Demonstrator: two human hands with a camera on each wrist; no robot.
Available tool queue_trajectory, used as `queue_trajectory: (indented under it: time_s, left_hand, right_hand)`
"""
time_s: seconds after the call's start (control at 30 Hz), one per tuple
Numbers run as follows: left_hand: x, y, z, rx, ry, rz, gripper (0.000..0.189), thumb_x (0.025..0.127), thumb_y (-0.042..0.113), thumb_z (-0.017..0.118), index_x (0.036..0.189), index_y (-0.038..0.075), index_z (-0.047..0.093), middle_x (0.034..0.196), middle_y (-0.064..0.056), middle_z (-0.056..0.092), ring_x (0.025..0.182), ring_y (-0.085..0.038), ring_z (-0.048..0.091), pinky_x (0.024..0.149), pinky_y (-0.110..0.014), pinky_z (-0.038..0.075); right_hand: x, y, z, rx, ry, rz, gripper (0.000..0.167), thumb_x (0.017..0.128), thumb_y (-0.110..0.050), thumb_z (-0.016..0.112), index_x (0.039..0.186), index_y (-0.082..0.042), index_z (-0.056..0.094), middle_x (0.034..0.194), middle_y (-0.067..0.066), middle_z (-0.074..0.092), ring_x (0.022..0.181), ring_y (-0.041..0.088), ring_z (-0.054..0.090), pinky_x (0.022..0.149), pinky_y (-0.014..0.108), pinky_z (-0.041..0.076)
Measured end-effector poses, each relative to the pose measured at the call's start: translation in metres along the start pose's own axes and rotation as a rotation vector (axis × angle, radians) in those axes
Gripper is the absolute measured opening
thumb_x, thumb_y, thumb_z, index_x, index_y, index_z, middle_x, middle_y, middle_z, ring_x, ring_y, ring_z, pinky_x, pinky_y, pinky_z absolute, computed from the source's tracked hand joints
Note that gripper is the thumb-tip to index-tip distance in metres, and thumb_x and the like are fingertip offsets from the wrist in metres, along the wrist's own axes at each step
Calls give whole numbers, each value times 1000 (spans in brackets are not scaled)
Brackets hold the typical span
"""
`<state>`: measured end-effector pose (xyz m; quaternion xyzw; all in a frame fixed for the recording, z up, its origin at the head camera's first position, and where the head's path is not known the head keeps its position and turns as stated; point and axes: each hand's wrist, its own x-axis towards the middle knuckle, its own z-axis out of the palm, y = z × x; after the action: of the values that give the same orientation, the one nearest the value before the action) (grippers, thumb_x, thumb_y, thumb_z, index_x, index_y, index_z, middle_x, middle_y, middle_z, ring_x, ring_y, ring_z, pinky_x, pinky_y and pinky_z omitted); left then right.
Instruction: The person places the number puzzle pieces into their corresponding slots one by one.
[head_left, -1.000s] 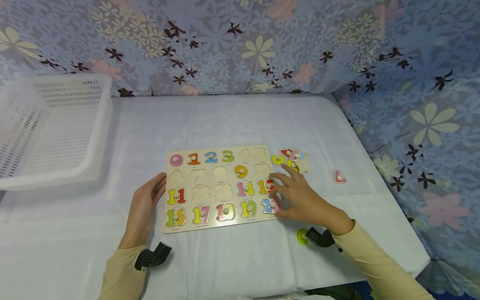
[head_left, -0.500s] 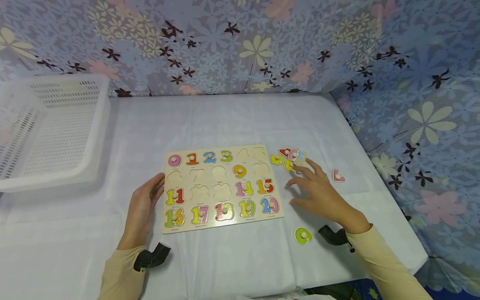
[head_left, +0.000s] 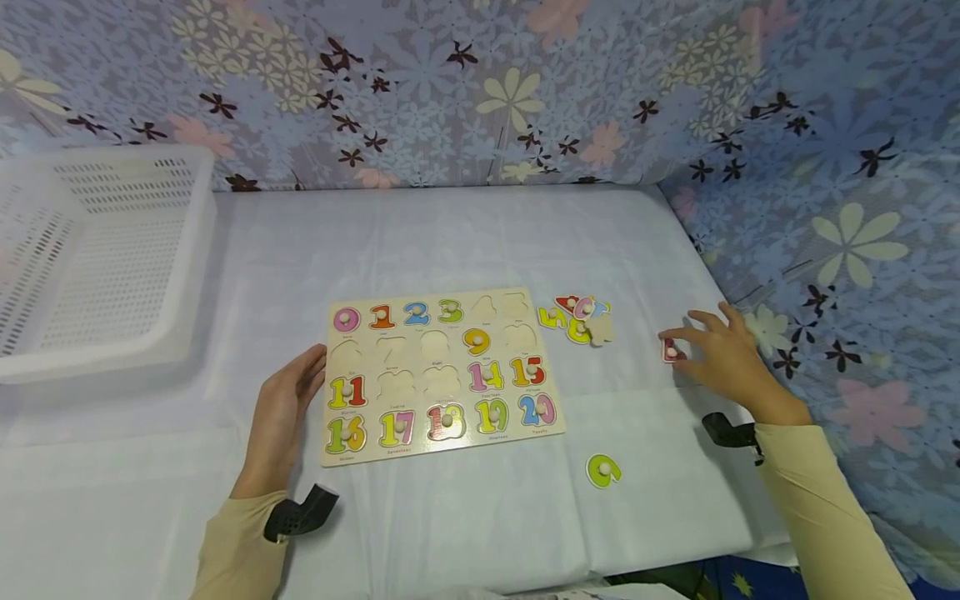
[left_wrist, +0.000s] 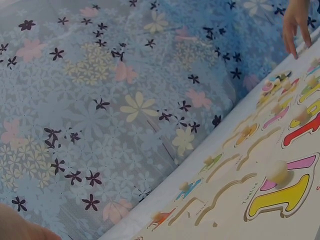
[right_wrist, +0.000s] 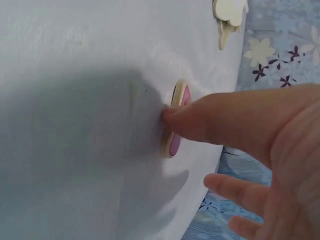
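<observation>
My right hand [head_left: 716, 358] is at the table's right side, its thumb and index finger pinching a pink number seven puzzle piece [head_left: 669, 350]. In the right wrist view the thumb overlaps this thick wooden piece [right_wrist: 175, 142], the other fingers spread away from it. A wooden number puzzle board [head_left: 442, 454] lies flat in the middle, several knobbed numbers seated in it and several recesses bare. At the board's left edge rests my left hand [head_left: 281, 408], its fingers extended along it; only a bit of that hand [left_wrist: 22, 227] shows in the left wrist view.
Right of the board lies a small overlapping pile of number pieces, with a yellow five [head_left: 552, 317] at its left. A green piece shaped like a six [head_left: 602, 471] lies nearer the front. A white plastic basket [head_left: 191, 275] stands at the left; floral cloth [head_left: 420, 100] hangs behind.
My right hand has moved from the board's right edge, past the pile, to the pink seven and taken hold of it. The left hand has stayed at the board's edge.
</observation>
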<state>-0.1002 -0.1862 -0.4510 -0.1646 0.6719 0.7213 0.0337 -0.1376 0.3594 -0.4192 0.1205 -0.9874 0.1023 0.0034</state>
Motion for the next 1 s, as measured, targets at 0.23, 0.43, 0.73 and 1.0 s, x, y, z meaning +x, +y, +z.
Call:
queue_trajectory:
  time_s: [0.23,0.43,0.73,1.0]
  left_hand:
    - [-5,7,2,-18,-12,7,56,106,37,33,147,0,36,146,-15,39,132,-18,42,102,-17,38]
    - [3,-3,-2,-19,-9,-1,61,104,45,36,147,3,37,146,-12,40,131,-16,43,100,-14,39]
    - [-4,8,3,-28,-13,-3,56,105,38,34,147,0,36,146,-15,39,131,-19,43,102,-18,39]
    - [-6,11,4,-23,-7,-15,56,105,37,35,147,0,36,147,-14,39,130,-18,43,102,-17,39]
  right_hand:
    - [1,-2,2,40,40,75,31,81,-37,78,81,-8,70,134,36,42,137,55,7,94,83,15]
    - [0,-6,-1,13,68,22,30,80,-41,77,71,-14,68,131,33,47,134,56,15,91,83,19]
    - [2,8,3,92,61,-328,49,66,7,82,111,-9,72,129,35,45,126,64,23,103,76,10]
    - [-5,21,1,96,34,-206,43,73,-17,83,112,-4,72,133,34,43,133,58,16,108,72,3]
